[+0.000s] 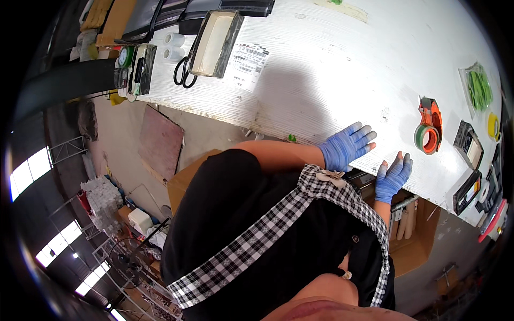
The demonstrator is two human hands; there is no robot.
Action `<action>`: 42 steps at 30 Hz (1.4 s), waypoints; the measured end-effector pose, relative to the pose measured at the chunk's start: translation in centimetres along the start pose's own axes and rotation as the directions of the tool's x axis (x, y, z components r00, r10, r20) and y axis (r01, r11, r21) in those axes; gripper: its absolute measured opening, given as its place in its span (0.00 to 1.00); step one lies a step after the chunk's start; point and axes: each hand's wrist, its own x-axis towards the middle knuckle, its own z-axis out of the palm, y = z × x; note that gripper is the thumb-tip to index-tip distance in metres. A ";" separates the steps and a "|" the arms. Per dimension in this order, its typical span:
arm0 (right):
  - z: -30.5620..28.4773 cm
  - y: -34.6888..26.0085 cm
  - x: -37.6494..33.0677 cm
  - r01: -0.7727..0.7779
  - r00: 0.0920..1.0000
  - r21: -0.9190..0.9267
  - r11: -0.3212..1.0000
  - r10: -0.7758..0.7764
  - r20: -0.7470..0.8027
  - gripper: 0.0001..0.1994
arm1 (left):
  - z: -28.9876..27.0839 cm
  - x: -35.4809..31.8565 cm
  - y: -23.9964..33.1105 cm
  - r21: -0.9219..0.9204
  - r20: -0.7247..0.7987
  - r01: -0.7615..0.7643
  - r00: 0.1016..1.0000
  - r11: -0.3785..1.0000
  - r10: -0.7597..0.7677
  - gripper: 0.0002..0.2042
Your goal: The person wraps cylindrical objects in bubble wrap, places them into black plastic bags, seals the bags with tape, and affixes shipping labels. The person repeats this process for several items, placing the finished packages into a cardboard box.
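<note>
Both hands lie on the near edge of the white table (321, 69), each in a blue glove with pale fingertips. The left hand (347, 145) is spread flat, palm down, fingers fanned toward the far side. The right hand (392, 176) rests beside it at the very edge, fingers straight and together. Neither is closed on anything. The nearest thing is an orange tape dispenser (428, 131) carrying a green roll. It stands just beyond the fingertips and apart from both hands, closer to the right one. Farther along that side are a clear bag of green pieces (478, 88) and a small dark-framed box (467, 144). Well away on the left lie scissors (184, 72), a shallow tray (217, 36) and a printed sheet (247, 64). A cardboard box (412, 241) sits open under the table edge. As I read it, this is a pause between holds — hands parked, nothing in work. Taking up the dispenser would call for a short reach forward with the right hand — closing over its orange body rather than the roll.
</note>
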 end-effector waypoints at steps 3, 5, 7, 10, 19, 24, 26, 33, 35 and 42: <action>-1.5 0.3 -1.8 -0.024 0.983 0.317 0.948 0.080 -0.166 0.21 | -1.4 0.5 1.4 0.055 0.032 -0.020 0.999 0.998 0.018 0.45; -3.1 2.1 -5.6 -0.136 0.953 0.200 0.970 0.183 -0.239 0.21 | -0.1 2.3 2.7 0.085 0.031 -0.126 0.992 0.988 0.123 0.46; -3.9 4.9 -10.6 -0.241 0.920 0.060 0.969 0.248 -0.303 0.23 | 3.2 4.7 3.9 0.076 0.067 -0.267 0.963 0.961 0.262 0.45; -2.5 9.5 -20.6 -0.580 0.769 0.167 0.797 0.603 -0.213 0.20 | 3.6 9.2 6.8 -0.030 0.209 -0.417 0.886 0.908 0.414 0.45; 8.5 14.3 -44.4 -0.916 -0.200 0.294 -0.272 0.947 0.253 0.22 | 7.4 19.0 8.1 0.122 -0.003 -0.500 0.864 0.857 0.504 0.47; 14.7 16.6 -47.5 -0.611 -0.531 0.384 -0.692 0.719 0.449 0.26 | 2.8 24.7 9.2 0.254 0.103 -0.435 0.900 0.864 0.423 0.45; 16.6 18.2 -47.8 -0.573 -0.581 0.390 -0.721 0.693 0.427 0.28 | 2.4 24.3 8.8 0.273 0.123 -0.440 0.898 0.856 0.423 0.45; 28.9 25.0 -58.9 -0.172 -0.838 0.557 -0.812 0.418 0.350 0.27 | -1.9 28.5 9.3 0.343 0.190 -0.465 0.885 0.816 0.424 0.42; 29.6 27.4 -61.1 -0.226 -0.753 0.519 -0.825 0.485 0.444 0.28 | -1.5 27.2 8.4 0.387 0.183 -0.439 0.899 0.811 0.398 0.43; 21.3 28.5 -53.2 0.193 -0.701 0.678 -0.709 0.385 0.601 0.25 | -5.6 25.6 8.5 0.434 0.147 -0.372 0.928 0.821 0.342 0.45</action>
